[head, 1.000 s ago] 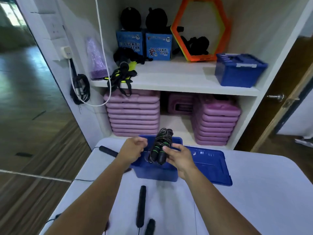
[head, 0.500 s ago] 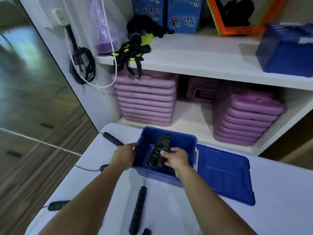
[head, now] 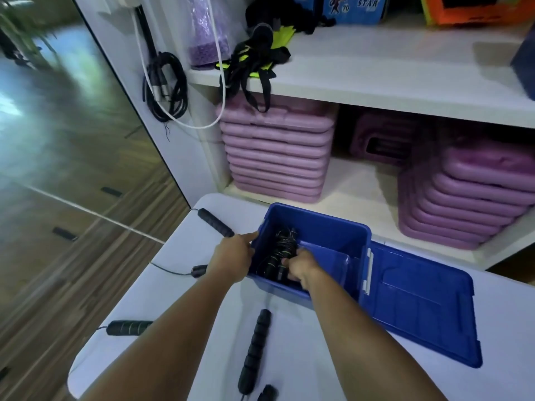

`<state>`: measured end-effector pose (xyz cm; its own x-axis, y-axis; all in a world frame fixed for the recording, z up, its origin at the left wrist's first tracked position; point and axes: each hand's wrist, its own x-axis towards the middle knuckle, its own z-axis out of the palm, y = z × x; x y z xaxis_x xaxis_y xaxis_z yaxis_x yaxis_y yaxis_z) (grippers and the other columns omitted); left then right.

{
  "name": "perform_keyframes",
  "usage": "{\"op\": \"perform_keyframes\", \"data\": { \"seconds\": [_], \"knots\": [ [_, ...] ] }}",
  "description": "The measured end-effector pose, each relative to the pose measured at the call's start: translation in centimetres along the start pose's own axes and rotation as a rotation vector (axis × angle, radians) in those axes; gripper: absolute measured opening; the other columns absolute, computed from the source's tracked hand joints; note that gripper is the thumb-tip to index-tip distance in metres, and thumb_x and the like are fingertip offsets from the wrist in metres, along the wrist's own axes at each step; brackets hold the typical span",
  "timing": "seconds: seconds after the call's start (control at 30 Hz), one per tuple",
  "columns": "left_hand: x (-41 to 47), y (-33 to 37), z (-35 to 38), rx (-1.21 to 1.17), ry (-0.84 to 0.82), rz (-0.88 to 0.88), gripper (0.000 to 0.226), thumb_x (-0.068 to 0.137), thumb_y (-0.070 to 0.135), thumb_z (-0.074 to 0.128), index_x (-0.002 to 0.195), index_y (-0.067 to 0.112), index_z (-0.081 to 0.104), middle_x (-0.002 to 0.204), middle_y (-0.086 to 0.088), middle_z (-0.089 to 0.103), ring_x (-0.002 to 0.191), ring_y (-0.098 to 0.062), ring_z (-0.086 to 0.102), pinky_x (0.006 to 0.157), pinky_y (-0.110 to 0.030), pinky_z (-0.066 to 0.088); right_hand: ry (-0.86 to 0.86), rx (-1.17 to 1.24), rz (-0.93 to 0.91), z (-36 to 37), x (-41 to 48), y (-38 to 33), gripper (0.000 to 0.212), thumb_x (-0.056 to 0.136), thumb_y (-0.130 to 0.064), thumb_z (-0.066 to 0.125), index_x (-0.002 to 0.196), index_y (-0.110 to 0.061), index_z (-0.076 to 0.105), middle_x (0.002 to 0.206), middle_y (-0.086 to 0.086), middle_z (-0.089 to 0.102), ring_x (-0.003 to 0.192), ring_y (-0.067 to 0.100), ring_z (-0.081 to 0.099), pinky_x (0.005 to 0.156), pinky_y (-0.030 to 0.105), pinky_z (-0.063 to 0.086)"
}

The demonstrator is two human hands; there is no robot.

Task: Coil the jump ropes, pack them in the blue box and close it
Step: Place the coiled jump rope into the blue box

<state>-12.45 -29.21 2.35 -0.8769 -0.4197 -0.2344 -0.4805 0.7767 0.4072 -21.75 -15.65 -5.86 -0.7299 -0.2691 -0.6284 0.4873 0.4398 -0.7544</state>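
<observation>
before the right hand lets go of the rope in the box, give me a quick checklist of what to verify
1. Coiled rope is down inside the blue box, below the rim: ok.
2. Left hand steadies the box at its left wall: ok.
3. Right hand has its grip on the coil: ok, fingers partly hidden.
4. Coil will hold its shape once released: cannot tell.
5. Lid is open flat on the table, right of the box, out of the way: ok.
6. All ropes packed: not ok, loose handles and cords lie on the table.
</observation>
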Motion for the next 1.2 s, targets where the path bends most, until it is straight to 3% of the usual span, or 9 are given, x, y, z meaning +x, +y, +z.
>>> {"op": "perform_keyframes", "data": {
  "seconds": [0.17, 0.27, 0.43, 0.57, 0.7, 0.8, 0.9, 1.07, 1.2],
  "knots": [
    [0.1, -0.2, 0.0, 0.008, 0.014, 0.032, 0.046, 0.099, 0.021, 0.046, 0.139, 0.042, 0.051, 0.109, -0.008, 0.073, 0.097, -0.036, 0.063, 0.084, -0.042, 0.054, -0.016, -0.116, 0.008, -0.3, 0.3, 0.2, 0.01, 0.089, -0.003, 0.066, 0.088, -0.011, 0.06, 0.099, 0.014, 0.069, 0.09, 0.029, 0.066, 0.088, 0.05, 0.058],
    [0.1, -0.2, 0.0, 0.015, 0.02, 0.041, 0.046, 0.1, 0.02, 0.046, 0.14, 0.042, 0.05, 0.109, -0.01, 0.074, 0.098, -0.036, 0.063, 0.085, -0.044, 0.054, -0.019, -0.209, 0.018, -0.8, 0.5, 0.1, 0.02, 0.087, -0.013, 0.073, 0.102, -0.005, 0.065, 0.104, 0.016, 0.072, 0.092, 0.031, 0.071, 0.083, 0.047, 0.06],
    [-0.1, -0.2, -0.3, -0.043, -0.004, 0.019, 0.047, 0.1, 0.022, 0.048, 0.144, 0.04, 0.048, 0.111, -0.002, 0.074, 0.098, -0.03, 0.062, 0.081, -0.037, 0.053, 0.03, -0.439, -0.038, -1.2, -0.2, -0.2, 0.032, 0.084, -0.031, 0.077, 0.1, -0.005, 0.066, 0.095, 0.017, 0.073, 0.087, 0.033, 0.072, 0.081, 0.042, 0.059],
    [-0.3, -0.1, -1.3, -0.065, -0.065, 0.047, 0.048, 0.1, 0.02, 0.046, 0.147, 0.031, 0.045, 0.111, 0.005, 0.075, 0.099, -0.026, 0.063, 0.085, -0.037, 0.054, 0.053, -0.514, -0.079, -1.5, -0.9, -0.5, 0.034, 0.086, -0.036, 0.073, 0.103, -0.007, 0.068, 0.102, 0.012, 0.071, 0.096, 0.031, 0.067, 0.074, 0.033, 0.05],
    [-1.0, -0.9, -2.2, -0.093, -0.125, 0.047, 0.052, 0.102, 0.028, 0.047, 0.153, 0.022, 0.036, 0.13, 0.002, 0.067, 0.119, -0.026, 0.058, 0.099, -0.032, 0.046, 0.21, -0.532, -0.221, -1.8, -2.7, -1.7, 0.028, 0.092, -0.034, 0.062, 0.111, -0.013, 0.065, 0.11, 0.008, 0.068, 0.103, 0.03, 0.062, 0.076, 0.032, 0.047],
    [-1.8, -1.9, -2.9, -0.108, -0.137, 0.03, 0.052, 0.101, 0.03, 0.052, 0.151, 0.021, 0.04, 0.135, -0.001, 0.064, 0.125, -0.028, 0.055, 0.104, -0.035, 0.043, 0.238, -0.452, -0.393, -1.8, -5.1, -3.0, 0.012, 0.094, -0.026, 0.057, 0.095, -0.02, 0.067, 0.101, 0.002, 0.07, 0.095, 0.023, 0.064, 0.074, 0.033, 0.051],
    [-3.2, -3.5, -3.6, -0.129, -0.127, 0.016, 0.044, 0.099, 0.026, 0.056, 0.142, 0.021, 0.051, 0.118, 0.003, 0.07, 0.117, -0.025, 0.059, 0.092, -0.028, 0.044, 0.257, -0.411, -0.543, -1.3, -7.9, -3.5, 0.013, 0.093, -0.02, 0.055, 0.085, -0.024, 0.065, 0.097, -0.003, 0.066, 0.087, 0.017, 0.062, 0.075, 0.035, 0.054],
    [-6.7, -7.3, -4.6, -0.174, -0.081, -0.038, 0.029, 0.095, 0.025, 0.062, 0.123, 0.021, 0.062, 0.099, 0.006, 0.073, 0.087, -0.018, 0.061, 0.075, -0.026, 0.043, 0.279, -0.468, -0.695, 0.9, -12.6, -2.7, 0.011, 0.093, -0.016, 0.057, 0.089, -0.015, 0.067, 0.096, -0.002, 0.062, 0.086, 0.017, 0.059, 0.076, 0.033, 0.052],
    [-9.5, -11.4, -4.6, -0.176, -0.065, -0.092, 0.023, 0.093, 0.024, 0.065, 0.116, 0.021, 0.064, 0.102, -0.002, 0.071, 0.065, -0.015, 0.057, 0.062, -0.027, 0.046, 0.281, -0.47, -0.742, 3.8, -15.6, -0.5, 0.011, 0.092, -0.016, 0.058, 0.085, -0.012, 0.065, 0.093, 0.0, 0.061, 0.086, 0.02, 0.058, 0.073, 0.034, 0.051]
  ]
}}
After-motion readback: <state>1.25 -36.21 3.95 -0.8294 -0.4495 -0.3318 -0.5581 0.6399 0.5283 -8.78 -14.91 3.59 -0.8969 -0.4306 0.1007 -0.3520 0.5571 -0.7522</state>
